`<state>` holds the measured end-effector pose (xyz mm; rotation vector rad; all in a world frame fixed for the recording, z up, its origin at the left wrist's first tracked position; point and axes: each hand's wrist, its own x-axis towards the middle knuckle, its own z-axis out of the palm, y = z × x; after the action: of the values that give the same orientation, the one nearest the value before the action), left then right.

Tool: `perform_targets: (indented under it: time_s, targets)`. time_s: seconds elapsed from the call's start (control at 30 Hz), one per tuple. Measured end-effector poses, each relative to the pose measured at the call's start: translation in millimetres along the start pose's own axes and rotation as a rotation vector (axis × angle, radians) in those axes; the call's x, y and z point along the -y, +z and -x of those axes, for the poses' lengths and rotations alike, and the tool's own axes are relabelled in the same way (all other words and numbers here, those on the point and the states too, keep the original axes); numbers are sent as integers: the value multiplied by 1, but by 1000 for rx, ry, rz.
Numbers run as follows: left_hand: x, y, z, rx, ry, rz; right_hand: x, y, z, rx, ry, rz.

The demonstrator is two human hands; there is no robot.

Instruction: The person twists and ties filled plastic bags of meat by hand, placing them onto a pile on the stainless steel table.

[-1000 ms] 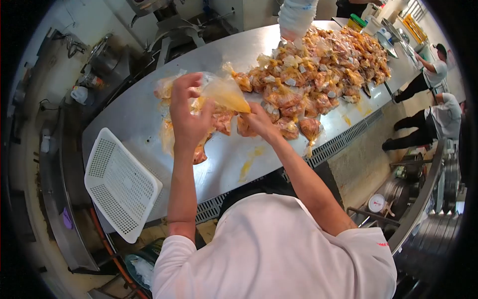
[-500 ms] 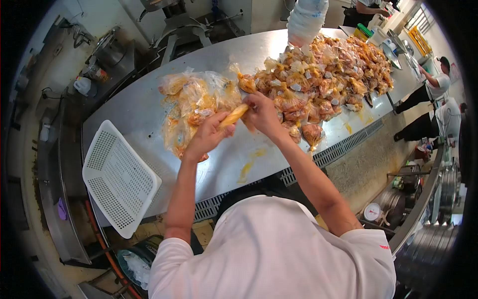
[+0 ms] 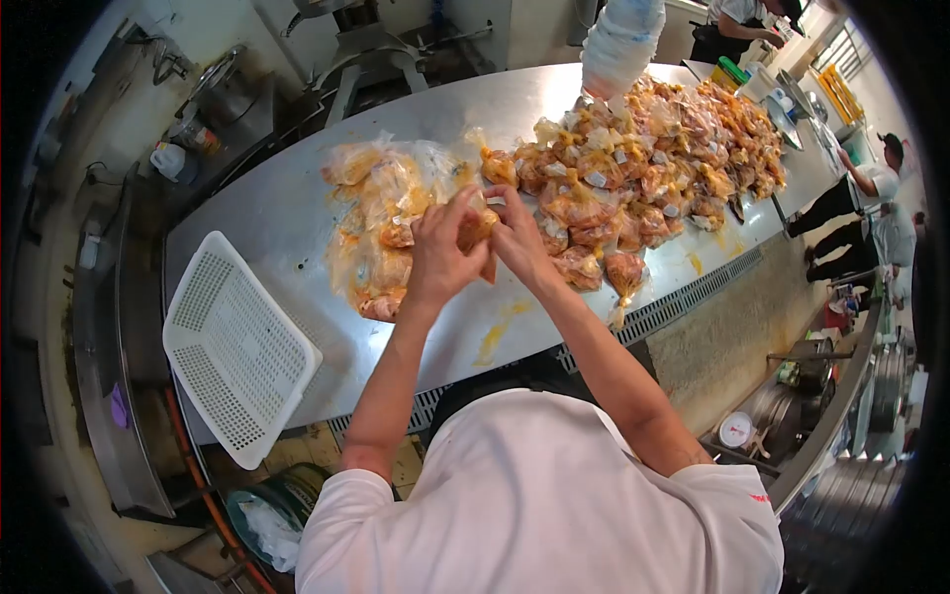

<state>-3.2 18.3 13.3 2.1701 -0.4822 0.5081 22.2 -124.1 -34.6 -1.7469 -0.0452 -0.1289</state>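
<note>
Over the steel table (image 3: 534, 319), my left hand (image 3: 440, 255) and my right hand (image 3: 520, 241) come together on one clear plastic bag (image 3: 477, 228) smeared yellow-orange. Both sets of fingers are closed on it near its upper part; the hands partly hide the bag, and I cannot make out whether it is knotted. Just beyond my left hand lie several loose, yellow-stained bags of meat (image 3: 381, 193). A large heap of tied bags of orange-coated meat (image 3: 594, 203) spreads out to the right of my right hand.
A white perforated basket (image 3: 287, 401) sits at the table's left end. Behind the heap stands a wrapped, translucent plastic column (image 3: 621, 45). Below the left corner is a bin (image 3: 287, 500) with a plastic liner. Other people (image 3: 876, 178) stand at the far right; a dial scale (image 3: 735, 430) is lower right.
My left hand has turned upright and moved slightly right, closer to my right hand. The stretched, twisted yellow length of plastic between them is now bunched up among the fingers.
</note>
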Motion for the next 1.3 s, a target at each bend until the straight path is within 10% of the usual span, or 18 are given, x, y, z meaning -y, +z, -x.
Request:
perform_targets:
  time_s: [0.27,0.33,0.47,0.7,1.0,1.07,1.2,1.3]
  targets:
    - [35,34,5,-149,-91,100,5,-29,15,150,219,12]
    - [48,37,3,50,-510,725,-2,-42,13,355,93,-216]
    - [28,43,3,-21,46,79,-14,-67,11,524,123,-316]
    - [9,69,16,48,-121,262,-16,-85,23,602,253,-359]
    - [-10,85,9,213,-311,386,-1,-85,45,-49,-190,289]
    - [-20,99,9,40,124,451,1,-77,41,-133,-190,197]
    - [-36,78,6,140,149,482,-13,-116,13,-82,-156,305]
    - [21,43,-18,107,-381,457,-10,-126,-8,-265,-114,541]
